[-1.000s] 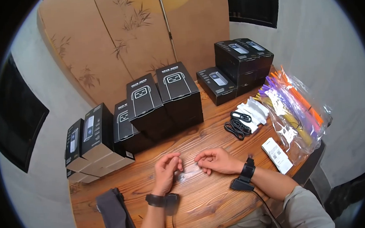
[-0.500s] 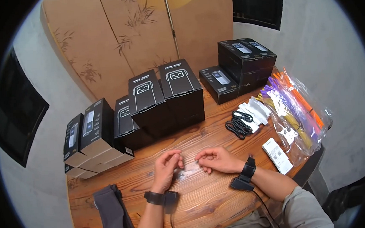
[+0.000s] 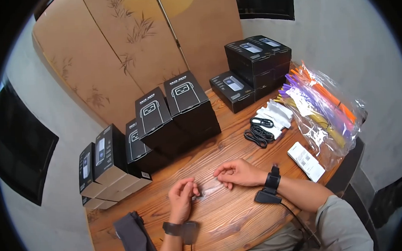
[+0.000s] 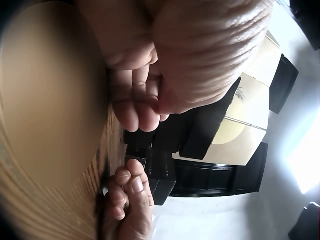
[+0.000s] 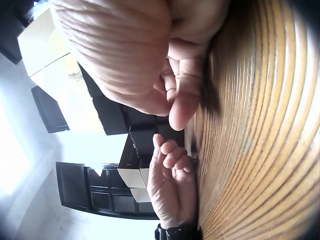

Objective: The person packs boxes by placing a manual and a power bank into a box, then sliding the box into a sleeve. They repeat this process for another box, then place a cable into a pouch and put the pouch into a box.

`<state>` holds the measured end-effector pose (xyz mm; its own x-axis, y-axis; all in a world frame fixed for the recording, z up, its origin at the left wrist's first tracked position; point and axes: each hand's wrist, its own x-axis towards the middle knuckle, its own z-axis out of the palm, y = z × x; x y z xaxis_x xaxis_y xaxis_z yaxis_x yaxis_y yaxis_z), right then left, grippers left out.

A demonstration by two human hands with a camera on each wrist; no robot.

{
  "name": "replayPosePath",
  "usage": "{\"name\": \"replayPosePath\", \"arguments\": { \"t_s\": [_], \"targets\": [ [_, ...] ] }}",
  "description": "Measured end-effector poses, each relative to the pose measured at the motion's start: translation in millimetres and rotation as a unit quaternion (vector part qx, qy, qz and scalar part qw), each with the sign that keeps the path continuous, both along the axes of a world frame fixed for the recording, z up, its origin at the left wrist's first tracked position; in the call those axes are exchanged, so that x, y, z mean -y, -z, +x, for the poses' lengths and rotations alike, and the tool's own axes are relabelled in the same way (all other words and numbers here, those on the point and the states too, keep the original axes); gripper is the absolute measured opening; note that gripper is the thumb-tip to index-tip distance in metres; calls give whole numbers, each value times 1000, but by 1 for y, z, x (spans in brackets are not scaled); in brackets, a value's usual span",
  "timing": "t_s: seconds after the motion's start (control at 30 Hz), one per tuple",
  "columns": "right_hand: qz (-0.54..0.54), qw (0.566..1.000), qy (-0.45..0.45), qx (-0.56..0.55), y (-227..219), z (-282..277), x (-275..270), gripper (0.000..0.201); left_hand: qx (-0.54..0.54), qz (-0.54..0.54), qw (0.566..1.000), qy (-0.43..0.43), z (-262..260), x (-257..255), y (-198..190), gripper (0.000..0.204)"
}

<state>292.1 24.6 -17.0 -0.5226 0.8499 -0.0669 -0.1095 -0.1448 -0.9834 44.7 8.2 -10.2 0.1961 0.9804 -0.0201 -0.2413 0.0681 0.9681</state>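
Note:
The left hand (image 3: 182, 200) rests at the table's front with fingers loosely curled and nothing held. To its right, a short gap away, the right hand (image 3: 241, 173) lies with its fingers loosely bent, also holding nothing. Each wrist wears a black strap with a small device. In the left wrist view the left hand's fingers (image 4: 137, 107) hang relaxed over the wood, with the right hand (image 4: 132, 205) beyond. The right wrist view shows the right hand's fingers (image 5: 182, 102) near the tabletop and the left hand (image 5: 172, 185) facing them.
Black boxes (image 3: 186, 97) stand across the table's back left, others (image 3: 258, 58) at the back right. Coiled black cables (image 3: 259, 134), white packets (image 3: 277, 115), a white labelled pack (image 3: 305, 161) and bagged coloured sticks (image 3: 326, 111) lie right. Dark grey cloth (image 3: 133, 238) lies front left.
The head view has shifted and tilted slightly, so the boxes and table appear displaced. Both hands keep about the same loosely curled pose, and the left one appears slightly lower in the picture.

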Motion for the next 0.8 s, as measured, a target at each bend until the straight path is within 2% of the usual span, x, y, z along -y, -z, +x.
{"name": "replayPosePath", "arguments": {
  "t_s": [0.17,0.27,0.37,0.47,0.57,0.6,0.63,0.7,0.77,0.8],
  "targets": [
    [11,1000,5,19,1,-2,-1,27,30,3,999,11,-1,-1,0,16],
    [-22,999,1,28,-5,-1,1,24,26,13,999,24,-2,-3,2,16],
    [-31,999,33,-5,-4,-2,1,26,20,20,999,31,-1,-1,0,16],
    [13,996,13,92,-16,0,8,25,8,28,999,44,-1,-1,3,17],
    [65,970,4,236,-62,14,19,22,-3,27,998,50,-1,1,2,19],
    [79,959,45,268,-74,19,19,19,-7,28,998,50,-1,1,1,19],
    [209,923,78,313,-71,30,8,19,-11,28,998,50,-2,1,1,19],
    [309,876,144,341,-72,56,-15,22,-5,26,998,53,-3,0,3,19],
    [218,872,210,385,-90,72,-35,25,-1,25,998,60,-2,-1,3,19],
    [167,908,253,289,-81,87,-54,28,1,26,998,61,-2,-2,3,19]
  ]
}}
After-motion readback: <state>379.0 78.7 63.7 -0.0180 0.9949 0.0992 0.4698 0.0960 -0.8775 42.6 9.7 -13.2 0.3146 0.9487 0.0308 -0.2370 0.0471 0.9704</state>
